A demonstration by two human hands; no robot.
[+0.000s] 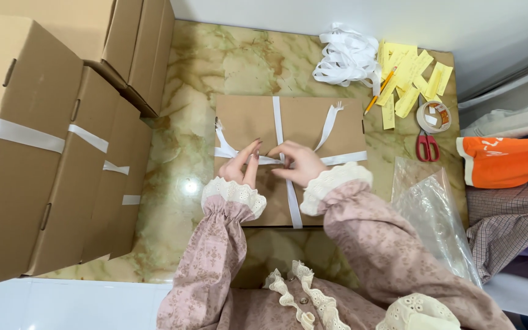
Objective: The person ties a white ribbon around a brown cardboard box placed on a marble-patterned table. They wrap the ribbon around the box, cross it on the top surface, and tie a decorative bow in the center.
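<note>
At the centre of the marbled worktop (203,79) lies a flat brown cardboard box (245,119) crossed by white ribbon (277,119). The left hand (241,162) and right hand (299,162) meet over the crossing, fingers pinched shut on the ribbon. Red-handled scissors (426,146) and a tape roll (433,116) sit at three o'clock, stacked cartons (25,146) at nine.

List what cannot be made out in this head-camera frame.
- Ribbon crossing on the flat brown box: covered by the left hand and right hand; knotted or not, cannot tell.
- Writing on the yellow paper slips: too small.
- Stacked cardboard boxes: cut by the left edge.
- Folded clothes: cut by the right edge.
- Contents of the clear plastic bag: unclear.
</note>
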